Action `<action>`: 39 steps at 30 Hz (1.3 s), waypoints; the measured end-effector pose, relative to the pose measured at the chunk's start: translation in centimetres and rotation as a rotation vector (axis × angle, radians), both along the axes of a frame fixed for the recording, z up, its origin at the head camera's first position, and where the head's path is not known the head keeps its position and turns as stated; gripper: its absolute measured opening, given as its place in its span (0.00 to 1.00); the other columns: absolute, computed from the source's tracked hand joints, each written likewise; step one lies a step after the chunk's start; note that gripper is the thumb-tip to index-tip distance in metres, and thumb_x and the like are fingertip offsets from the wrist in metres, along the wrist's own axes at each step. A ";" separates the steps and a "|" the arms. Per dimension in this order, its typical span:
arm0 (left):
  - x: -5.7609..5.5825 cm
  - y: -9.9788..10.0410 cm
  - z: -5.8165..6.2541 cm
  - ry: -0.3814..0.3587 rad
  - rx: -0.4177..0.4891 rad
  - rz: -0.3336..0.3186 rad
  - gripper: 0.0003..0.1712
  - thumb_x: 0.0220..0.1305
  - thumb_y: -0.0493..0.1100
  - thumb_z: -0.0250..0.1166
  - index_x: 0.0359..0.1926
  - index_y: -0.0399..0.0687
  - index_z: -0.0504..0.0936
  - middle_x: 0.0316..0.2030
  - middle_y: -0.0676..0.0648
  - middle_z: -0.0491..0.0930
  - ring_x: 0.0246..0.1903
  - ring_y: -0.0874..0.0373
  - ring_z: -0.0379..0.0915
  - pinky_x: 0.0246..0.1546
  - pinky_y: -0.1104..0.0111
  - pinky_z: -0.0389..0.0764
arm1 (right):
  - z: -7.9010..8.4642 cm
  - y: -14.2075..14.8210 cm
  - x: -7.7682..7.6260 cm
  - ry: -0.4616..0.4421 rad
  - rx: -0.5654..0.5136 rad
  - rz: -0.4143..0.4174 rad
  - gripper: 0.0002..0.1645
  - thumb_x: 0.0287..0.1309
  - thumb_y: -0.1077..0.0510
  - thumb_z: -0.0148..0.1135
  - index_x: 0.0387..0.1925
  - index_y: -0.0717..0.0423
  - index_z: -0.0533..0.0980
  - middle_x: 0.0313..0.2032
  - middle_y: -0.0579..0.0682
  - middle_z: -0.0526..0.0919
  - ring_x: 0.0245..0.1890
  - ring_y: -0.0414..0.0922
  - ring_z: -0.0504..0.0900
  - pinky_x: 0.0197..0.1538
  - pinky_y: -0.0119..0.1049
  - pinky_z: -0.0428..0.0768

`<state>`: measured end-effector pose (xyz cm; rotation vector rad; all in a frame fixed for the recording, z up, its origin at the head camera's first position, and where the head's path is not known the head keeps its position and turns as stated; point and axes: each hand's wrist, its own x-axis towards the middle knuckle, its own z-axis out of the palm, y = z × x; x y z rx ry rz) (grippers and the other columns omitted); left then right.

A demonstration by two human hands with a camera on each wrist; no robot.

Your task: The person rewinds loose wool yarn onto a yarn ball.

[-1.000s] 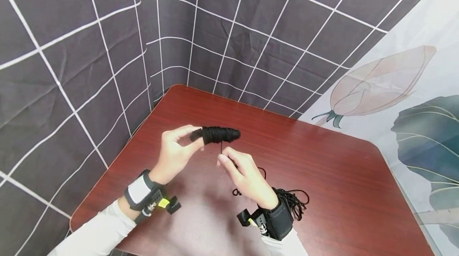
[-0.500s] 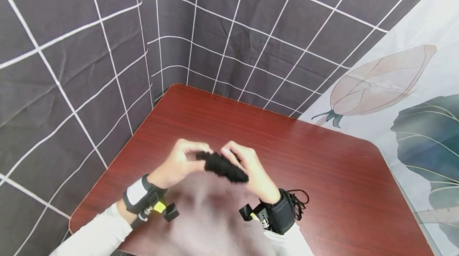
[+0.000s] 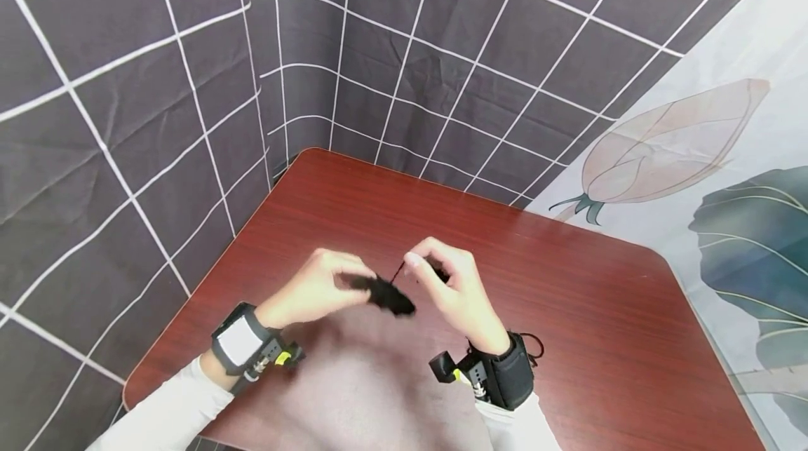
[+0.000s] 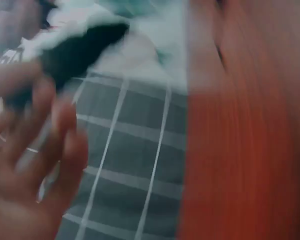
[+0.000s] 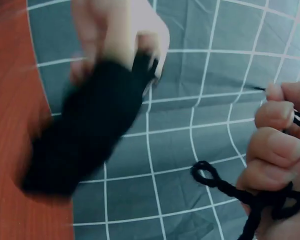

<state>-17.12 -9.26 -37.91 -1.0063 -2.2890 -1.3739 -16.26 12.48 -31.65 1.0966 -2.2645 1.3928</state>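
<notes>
A fuzzy black bundle of wound cord [image 3: 393,298] points away from my left hand [image 3: 315,287], which grips one end between thumb and fingers above the table. In the left wrist view the bundle [image 4: 82,52] is blurred. From its upper side a short strand [image 3: 398,271] runs to my right hand [image 3: 456,290], whose thumb and forefinger pinch it. The right wrist view has the other fingers [image 5: 272,145] curled, with small loops and a knotty length of black cord [image 5: 230,190] hanging below them.
The red-brown wooden table [image 3: 606,297] spreads under both hands. Beside my right wrist strap, a loop of loose black cord [image 3: 541,347] lies on it, partly hidden. Grey gridded curtain [image 3: 391,37] hangs behind, and a white flower-printed cloth [image 3: 745,240] at the right.
The bundle has swung from level to tilted down towards the right. My right hand came up beside it, then moved off to the right with the strand. Less loose cord shows by the right wrist.
</notes>
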 end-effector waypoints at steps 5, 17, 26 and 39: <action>1.0 0.5 1.6 -0.075 0.227 -0.276 0.08 0.46 0.32 0.70 0.32 0.41 0.85 0.25 0.47 0.81 0.27 0.61 0.74 0.29 0.71 0.79 | -0.7 -0.1 -0.6 0.009 0.014 -0.043 0.08 0.59 0.68 0.54 0.27 0.58 0.75 0.20 0.48 0.75 0.17 0.37 0.68 0.19 0.32 0.68; 0.6 0.2 3.2 0.183 0.120 0.245 0.10 0.39 0.29 0.69 0.29 0.40 0.86 0.21 0.48 0.80 0.19 0.64 0.69 0.18 0.70 0.74 | -0.5 -0.1 1.7 0.039 0.136 0.085 0.09 0.62 0.62 0.53 0.27 0.52 0.77 0.21 0.44 0.77 0.24 0.34 0.72 0.27 0.29 0.74; 1.9 1.2 3.4 -0.027 0.339 -0.338 0.12 0.41 0.24 0.70 0.31 0.34 0.84 0.24 0.46 0.81 0.25 0.59 0.74 0.26 0.71 0.80 | 0.8 1.7 1.5 0.077 0.084 -0.071 0.09 0.55 0.72 0.55 0.26 0.58 0.76 0.20 0.46 0.76 0.20 0.36 0.71 0.23 0.31 0.73; -1.0 -1.0 0.8 0.164 -0.061 0.251 0.11 0.43 0.39 0.70 0.32 0.52 0.88 0.25 0.56 0.83 0.23 0.69 0.73 0.21 0.71 0.76 | -0.8 0.6 2.8 0.071 0.060 0.076 0.08 0.59 0.66 0.55 0.28 0.52 0.77 0.20 0.43 0.75 0.20 0.35 0.69 0.22 0.27 0.70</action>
